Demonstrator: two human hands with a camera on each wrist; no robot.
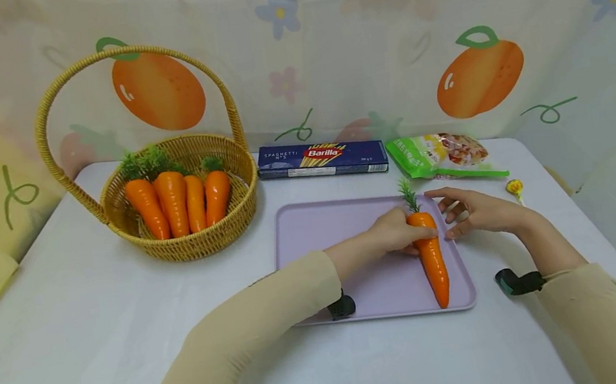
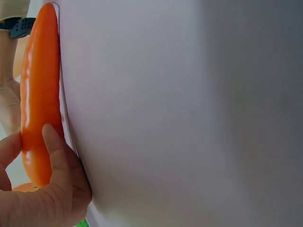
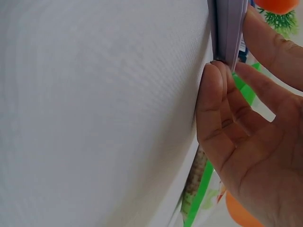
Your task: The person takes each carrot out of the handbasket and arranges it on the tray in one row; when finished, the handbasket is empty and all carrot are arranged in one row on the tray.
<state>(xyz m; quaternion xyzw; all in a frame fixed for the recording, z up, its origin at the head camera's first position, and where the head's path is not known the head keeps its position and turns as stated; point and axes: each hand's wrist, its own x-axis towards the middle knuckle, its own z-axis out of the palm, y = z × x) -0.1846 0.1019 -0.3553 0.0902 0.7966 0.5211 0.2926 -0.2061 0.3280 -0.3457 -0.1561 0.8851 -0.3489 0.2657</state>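
Observation:
An orange carrot (image 1: 432,260) with a feathery green top lies lengthwise over the right side of the lilac tray (image 1: 312,227). My left hand (image 1: 398,232) grips it near its thick end, thumb on one side and fingers on the other, as the left wrist view also shows. At the tray's right rim is my right hand (image 1: 477,212), its fingers loosely bent and spread. In the right wrist view those fingertips (image 3: 213,78) come right up to the tray's edge, with the thumb just above it.
A wicker basket (image 1: 192,243) with several carrots (image 1: 171,200) stands at the back left. Behind the tray lie a blue spaghetti box (image 1: 322,159) and a green food packet (image 1: 446,155). Near the right wrist is a yellow lollipop (image 1: 514,187). A printed curtain (image 1: 334,39) hangs behind.

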